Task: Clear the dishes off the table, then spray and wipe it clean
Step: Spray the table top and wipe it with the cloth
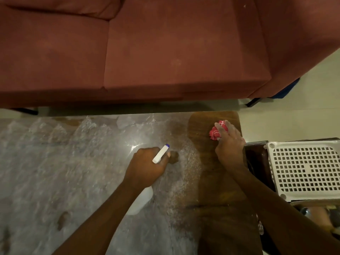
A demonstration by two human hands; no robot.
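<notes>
The fingers (227, 126) of the right hand (229, 144) curl over a crumpled red-and-white cloth (217, 131), pressing it onto the bare brown wooden tabletop (211, 181) near its far right corner. The left hand (147, 166) grips the neck of a white plastic spray bottle (140, 201) above the tabletop's middle, blue-tipped nozzle pointing away. Crinkled clear plastic sheeting (73, 162) covers the tabletop's left part. A dark red fabric sofa (165, 52) stands beyond the tabletop, and a white perforated plastic crate (303, 168) sits beside its right edge.

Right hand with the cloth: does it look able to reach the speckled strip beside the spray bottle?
Probably yes. The right hand grips the red cloth on bare wood, and the speckled strip lies left of it, nothing between. The left hand holding the spray bottle sits at the strip's far edge.
</notes>
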